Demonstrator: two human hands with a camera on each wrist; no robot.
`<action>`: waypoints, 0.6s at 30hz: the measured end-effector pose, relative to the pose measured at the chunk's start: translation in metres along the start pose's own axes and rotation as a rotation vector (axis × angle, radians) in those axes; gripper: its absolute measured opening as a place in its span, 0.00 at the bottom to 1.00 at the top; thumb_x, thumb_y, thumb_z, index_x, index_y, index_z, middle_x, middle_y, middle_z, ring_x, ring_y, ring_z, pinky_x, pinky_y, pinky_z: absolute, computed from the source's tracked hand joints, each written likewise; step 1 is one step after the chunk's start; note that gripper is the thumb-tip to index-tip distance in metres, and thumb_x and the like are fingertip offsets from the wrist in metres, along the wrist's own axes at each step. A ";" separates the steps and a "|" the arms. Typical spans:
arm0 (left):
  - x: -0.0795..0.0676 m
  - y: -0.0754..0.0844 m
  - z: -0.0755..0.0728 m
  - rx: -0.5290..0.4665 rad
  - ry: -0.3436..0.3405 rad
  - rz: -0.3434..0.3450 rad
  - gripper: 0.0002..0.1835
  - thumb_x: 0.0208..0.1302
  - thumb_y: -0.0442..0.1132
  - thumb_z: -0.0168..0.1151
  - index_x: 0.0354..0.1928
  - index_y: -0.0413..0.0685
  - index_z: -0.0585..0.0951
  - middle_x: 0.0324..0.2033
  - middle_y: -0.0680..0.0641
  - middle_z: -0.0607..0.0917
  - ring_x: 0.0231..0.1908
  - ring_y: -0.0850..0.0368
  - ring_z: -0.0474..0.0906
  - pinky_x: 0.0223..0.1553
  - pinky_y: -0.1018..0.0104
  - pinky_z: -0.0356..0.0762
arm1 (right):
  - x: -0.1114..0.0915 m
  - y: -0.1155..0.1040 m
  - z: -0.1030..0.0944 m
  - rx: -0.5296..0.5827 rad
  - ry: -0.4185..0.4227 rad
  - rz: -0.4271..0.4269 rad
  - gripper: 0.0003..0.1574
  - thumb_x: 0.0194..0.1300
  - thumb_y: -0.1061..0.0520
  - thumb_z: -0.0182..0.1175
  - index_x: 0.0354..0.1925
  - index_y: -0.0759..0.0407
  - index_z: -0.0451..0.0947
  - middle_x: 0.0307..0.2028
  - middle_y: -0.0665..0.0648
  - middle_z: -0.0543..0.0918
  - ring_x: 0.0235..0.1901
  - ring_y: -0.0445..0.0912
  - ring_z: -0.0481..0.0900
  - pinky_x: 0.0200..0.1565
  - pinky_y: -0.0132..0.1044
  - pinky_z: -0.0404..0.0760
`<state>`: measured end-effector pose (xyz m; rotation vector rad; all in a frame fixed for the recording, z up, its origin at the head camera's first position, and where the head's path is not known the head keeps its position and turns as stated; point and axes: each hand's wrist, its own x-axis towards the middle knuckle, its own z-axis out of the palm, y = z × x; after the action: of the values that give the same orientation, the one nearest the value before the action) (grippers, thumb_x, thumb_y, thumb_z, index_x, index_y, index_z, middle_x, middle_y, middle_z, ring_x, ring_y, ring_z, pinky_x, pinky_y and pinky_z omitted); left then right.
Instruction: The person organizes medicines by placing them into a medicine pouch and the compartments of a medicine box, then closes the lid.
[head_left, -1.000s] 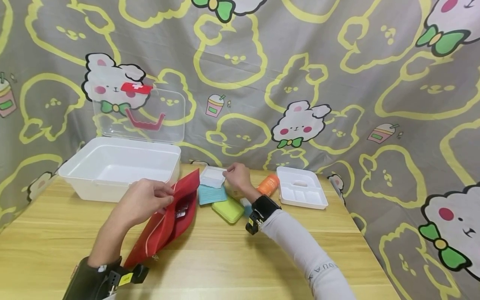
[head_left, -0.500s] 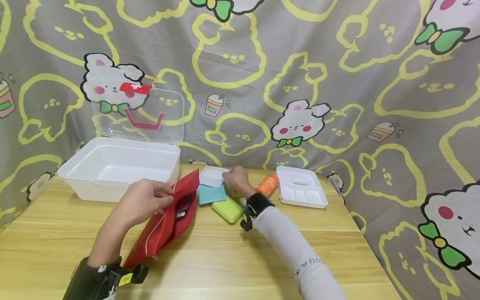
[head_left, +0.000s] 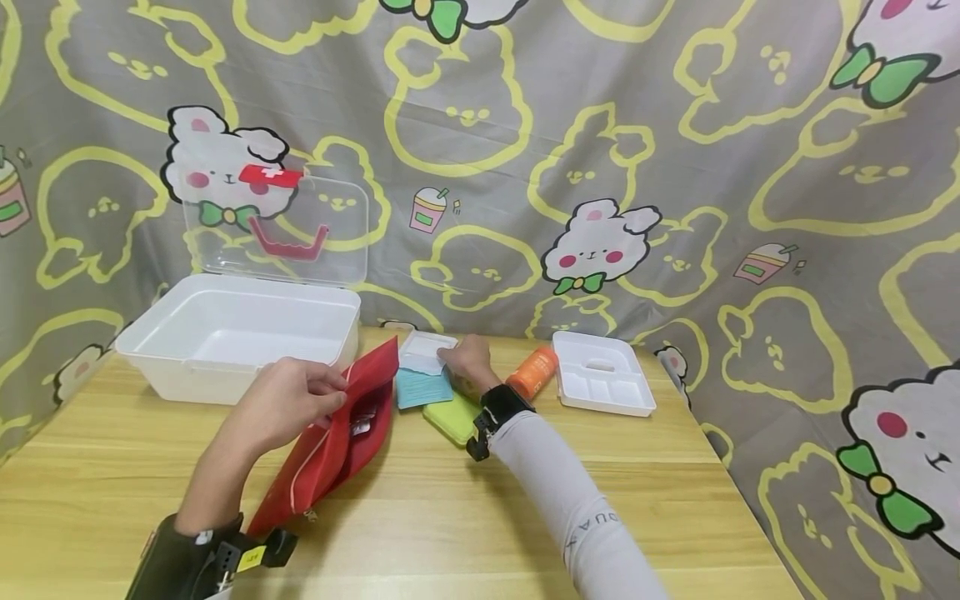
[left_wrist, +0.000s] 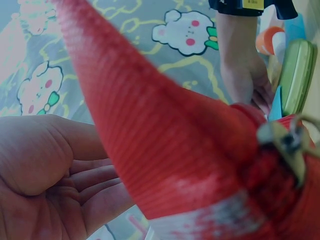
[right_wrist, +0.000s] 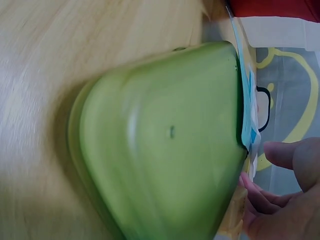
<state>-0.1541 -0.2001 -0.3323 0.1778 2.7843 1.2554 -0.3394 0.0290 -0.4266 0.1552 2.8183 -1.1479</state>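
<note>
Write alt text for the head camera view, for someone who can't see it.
A person's left hand holds a red pouch open while the right hand is at a white packet near a blue packet and a green case. An open white box stands at left; an orange bottle and white tray lie at right.
</note>
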 end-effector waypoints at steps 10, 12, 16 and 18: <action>0.000 -0.001 0.000 0.004 0.005 0.006 0.15 0.65 0.32 0.66 0.52 0.32 0.84 0.39 0.37 0.90 0.28 0.57 0.87 0.38 0.55 0.89 | 0.010 -0.003 0.007 0.101 -0.036 0.165 0.17 0.56 0.60 0.71 0.23 0.61 0.70 0.20 0.55 0.70 0.13 0.43 0.67 0.12 0.31 0.61; 0.000 -0.001 0.000 0.003 0.006 0.008 0.15 0.65 0.32 0.66 0.51 0.32 0.84 0.39 0.37 0.90 0.29 0.57 0.87 0.37 0.55 0.89 | 0.010 -0.003 0.007 0.074 -0.026 0.156 0.14 0.54 0.61 0.72 0.28 0.64 0.74 0.23 0.57 0.72 0.15 0.44 0.70 0.13 0.31 0.63; 0.000 -0.001 0.000 0.004 0.006 0.010 0.15 0.65 0.32 0.66 0.51 0.32 0.84 0.39 0.37 0.90 0.29 0.57 0.87 0.37 0.55 0.89 | 0.011 -0.002 0.007 0.010 0.000 0.131 0.15 0.53 0.59 0.73 0.32 0.66 0.77 0.28 0.59 0.75 0.23 0.47 0.74 0.17 0.30 0.67; 0.000 -0.001 0.001 0.003 0.006 0.010 0.15 0.65 0.32 0.66 0.51 0.32 0.84 0.39 0.37 0.90 0.29 0.57 0.87 0.37 0.55 0.89 | 0.011 -0.001 0.007 -0.010 0.006 0.126 0.15 0.53 0.59 0.73 0.31 0.66 0.77 0.28 0.59 0.75 0.25 0.47 0.75 0.17 0.29 0.68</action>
<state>-0.1543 -0.1999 -0.3335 0.1878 2.7943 1.2560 -0.3503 0.0239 -0.4321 0.3309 2.7736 -1.1081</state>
